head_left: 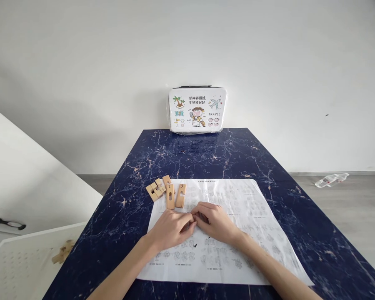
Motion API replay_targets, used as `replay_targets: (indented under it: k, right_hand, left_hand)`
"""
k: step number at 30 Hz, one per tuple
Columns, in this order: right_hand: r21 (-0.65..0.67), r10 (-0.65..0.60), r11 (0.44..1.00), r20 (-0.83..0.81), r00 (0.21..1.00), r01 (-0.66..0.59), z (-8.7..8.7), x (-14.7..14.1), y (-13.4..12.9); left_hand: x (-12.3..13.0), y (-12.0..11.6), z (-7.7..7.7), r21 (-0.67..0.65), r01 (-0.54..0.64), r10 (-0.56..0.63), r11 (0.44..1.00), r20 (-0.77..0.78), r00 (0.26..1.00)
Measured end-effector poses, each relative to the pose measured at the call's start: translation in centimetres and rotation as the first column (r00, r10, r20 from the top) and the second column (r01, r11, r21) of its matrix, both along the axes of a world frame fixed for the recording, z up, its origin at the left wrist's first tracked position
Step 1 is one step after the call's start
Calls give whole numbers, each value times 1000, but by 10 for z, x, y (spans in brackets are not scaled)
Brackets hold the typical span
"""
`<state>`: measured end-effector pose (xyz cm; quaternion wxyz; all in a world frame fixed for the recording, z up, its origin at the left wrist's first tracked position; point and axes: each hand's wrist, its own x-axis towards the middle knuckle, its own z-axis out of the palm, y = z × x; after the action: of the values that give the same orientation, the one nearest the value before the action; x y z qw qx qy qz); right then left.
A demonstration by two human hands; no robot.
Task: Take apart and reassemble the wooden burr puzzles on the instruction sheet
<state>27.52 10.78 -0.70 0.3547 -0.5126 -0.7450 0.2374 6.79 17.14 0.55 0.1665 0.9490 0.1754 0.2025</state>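
Observation:
A large white sheet (237, 258) printed with small diagrams lies on the table. Above its middle, my left hand (171, 227) and my right hand (214, 221) meet with curled fingers; whatever is between the fingertips is hidden. Just beyond my left hand lie a wooden piece marked 2 (170, 197) and a wooden piece marked 3 (181, 196), each with a cutout. Several more wooden pieces (155, 190) are grouped at the sheet's upper left corner.
A white case (197, 110) with cartoon prints stands against the wall at the far end of the blue table (200, 160). Lower left, a white basket (18, 258) holds wooden parts (63, 251). A clear plastic item (331, 179) lies on the floor at right.

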Motion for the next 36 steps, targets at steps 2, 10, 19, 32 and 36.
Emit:
replay_targets:
  k: [2, 10, 19, 32, 36]
  right_hand:
    - [1, -2, 1000, -2, 1000, 2, 0, 0, 0]
    - [4, -10, 1000, -8, 1000, 10, 1, 0, -1]
    - [5, -12, 1000, -9, 1000, 12, 1, 1, 0]
    - [11, -6, 1000, -24, 1000, 6, -3, 1, 0]
    - [7, -6, 1000, -21, 1000, 6, -3, 1, 0]
  left_hand:
    - [0, 0, 1, -3, -1, 1, 1000, -3, 1000]
    - [0, 1, -1, 3, 10, -10, 1000, -2, 1000]
    - [0, -1, 1, -1, 1, -1, 1000, 18, 1000]
    - [0, 0, 0, 10, -1, 1, 1000, 1, 1000]
    - [0, 0, 0, 32, -1, 1, 999, 4, 1000]
